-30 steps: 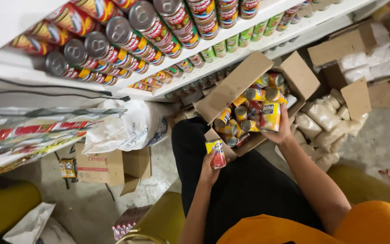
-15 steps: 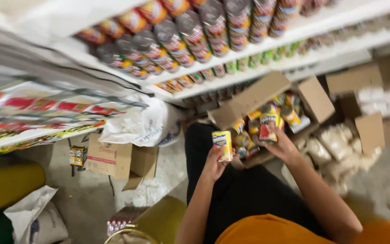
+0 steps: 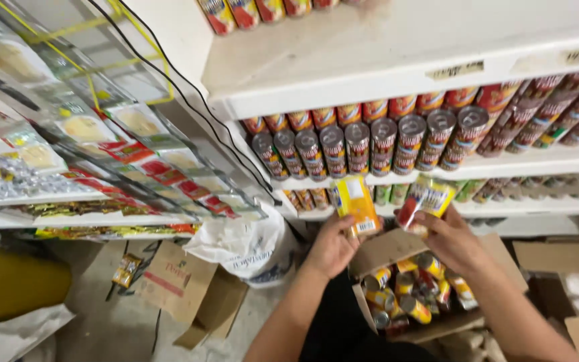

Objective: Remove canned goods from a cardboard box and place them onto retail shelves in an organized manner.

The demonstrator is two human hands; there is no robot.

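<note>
Gripping a yellow-labelled can (image 3: 356,204), the left hand (image 3: 330,245) is seen raised toward the white shelf (image 3: 504,164), fingers closed round it. A second yellow-and-red can (image 3: 425,198) is clasped in the right hand (image 3: 452,238). Both are held above the open cardboard box (image 3: 397,249) of cans, below rows of red-labelled cans (image 3: 383,143).
</note>
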